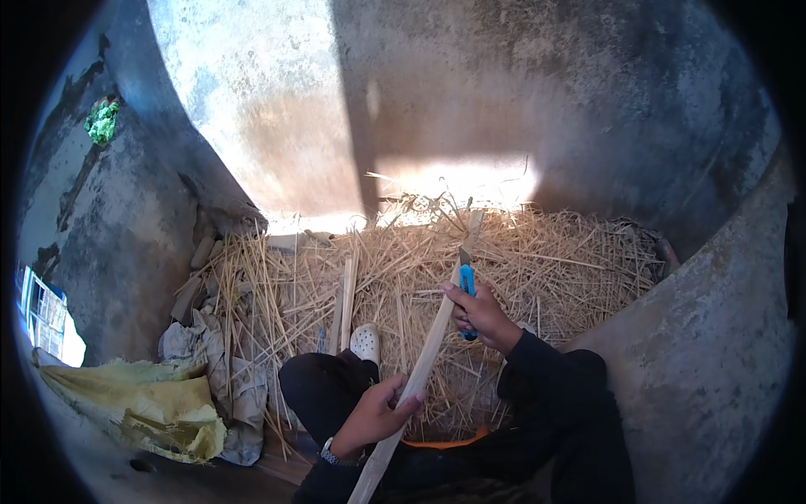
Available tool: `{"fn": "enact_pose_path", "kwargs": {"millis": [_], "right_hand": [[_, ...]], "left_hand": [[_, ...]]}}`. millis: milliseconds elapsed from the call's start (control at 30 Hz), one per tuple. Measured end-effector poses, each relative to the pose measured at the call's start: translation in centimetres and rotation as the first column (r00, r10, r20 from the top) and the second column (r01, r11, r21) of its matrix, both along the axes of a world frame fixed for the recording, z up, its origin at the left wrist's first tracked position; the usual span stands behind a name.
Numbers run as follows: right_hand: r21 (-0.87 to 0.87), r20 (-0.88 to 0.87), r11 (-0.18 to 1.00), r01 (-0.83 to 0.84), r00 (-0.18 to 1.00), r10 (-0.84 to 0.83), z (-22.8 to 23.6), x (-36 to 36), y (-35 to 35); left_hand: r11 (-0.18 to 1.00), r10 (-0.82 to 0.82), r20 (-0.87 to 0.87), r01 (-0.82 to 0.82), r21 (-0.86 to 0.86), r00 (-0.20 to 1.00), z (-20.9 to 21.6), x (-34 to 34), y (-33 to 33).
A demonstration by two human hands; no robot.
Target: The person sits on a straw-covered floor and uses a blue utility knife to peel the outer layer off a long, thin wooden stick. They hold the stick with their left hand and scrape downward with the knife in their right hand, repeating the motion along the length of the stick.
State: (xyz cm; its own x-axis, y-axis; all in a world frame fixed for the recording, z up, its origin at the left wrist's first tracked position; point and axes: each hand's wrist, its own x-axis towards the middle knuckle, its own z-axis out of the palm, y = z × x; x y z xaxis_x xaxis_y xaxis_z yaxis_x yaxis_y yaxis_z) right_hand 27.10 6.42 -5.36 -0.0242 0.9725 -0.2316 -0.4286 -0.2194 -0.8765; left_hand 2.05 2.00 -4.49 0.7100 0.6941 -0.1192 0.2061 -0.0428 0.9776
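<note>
A long pale strip of bamboo or wood (437, 340) runs slantwise from the lower edge up and away over the straw. My left hand (379, 416), with a watch on its wrist, is closed around the strip's nearer part, thumb on top. In my right hand (485, 315) is a blue utility knife (467, 279), gripped by its handle. Its dark blade points away from me and lies against or just over the strip's far part; contact cannot be told. My right fingers are close beside the strip's edge.
Straw and split slivers (546, 269) cover the floor between stained concrete walls (571, 101). Two upright pale strips (346, 298) stand near my shoe (364, 343). A torn yellow sheet (159, 403) and grey cloth (243, 412) lie at the left.
</note>
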Motion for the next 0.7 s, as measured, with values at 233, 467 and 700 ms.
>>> {"fn": "enact_pose_path", "kwargs": {"millis": [233, 467, 700], "right_hand": [[0.375, 0.492, 0.926, -0.038, 0.855, -0.164, -0.8, 0.4, 0.3], [0.291, 0.956, 0.936, -0.198, 0.103, -0.275, 1.9, 1.9, -1.6], [0.285, 0.958, 0.923, -0.257, 0.036, -0.286, 0.9, 0.2, -1.4]], "left_hand": [[0.835, 0.033, 0.147, 0.054, -0.547, 0.989, 1.0, 2.7, 1.4], [0.777, 0.085, 0.189, 0.054, -0.628, 0.978, 1.5, 1.9, 3.4], [0.638, 0.151, 0.248, 0.098, -0.764, 0.957, 2.6, 1.1, 3.3]]}}
